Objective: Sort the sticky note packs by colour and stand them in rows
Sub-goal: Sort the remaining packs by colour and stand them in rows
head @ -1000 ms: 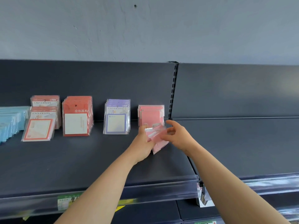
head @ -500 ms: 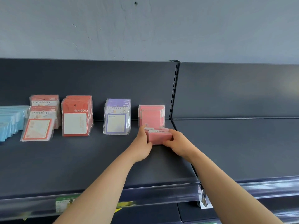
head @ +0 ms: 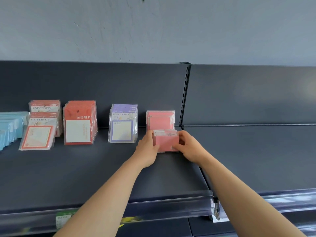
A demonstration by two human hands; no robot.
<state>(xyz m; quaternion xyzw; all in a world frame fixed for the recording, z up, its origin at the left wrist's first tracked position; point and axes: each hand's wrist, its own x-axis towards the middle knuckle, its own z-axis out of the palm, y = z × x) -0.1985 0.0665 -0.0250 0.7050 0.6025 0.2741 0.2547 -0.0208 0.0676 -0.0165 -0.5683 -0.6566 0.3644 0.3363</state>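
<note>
A small stack of pink sticky note packs (head: 166, 142) stands upright on the dark shelf (head: 85, 171), held between both hands. My left hand (head: 147, 149) grips its left side and my right hand (head: 189, 147) grips its right side. Just behind it, more pink packs (head: 160, 119) lean against the back panel. Further left stand a purple row (head: 122, 124), a red row (head: 79, 123), an orange-bordered row (head: 41, 127) and a light blue row (head: 10, 129) at the frame's left edge.
A slotted upright post (head: 185, 94) divides this shelf from the bare shelf on the right (head: 248, 154). A clear price rail (head: 153, 207) runs along the front edge, with a green label (head: 63, 219) at the lower left.
The loose, tilted pink packs have been squared into one stack and set down upright on the shelf in front of the pink row. Both hands now hold its sides.
</note>
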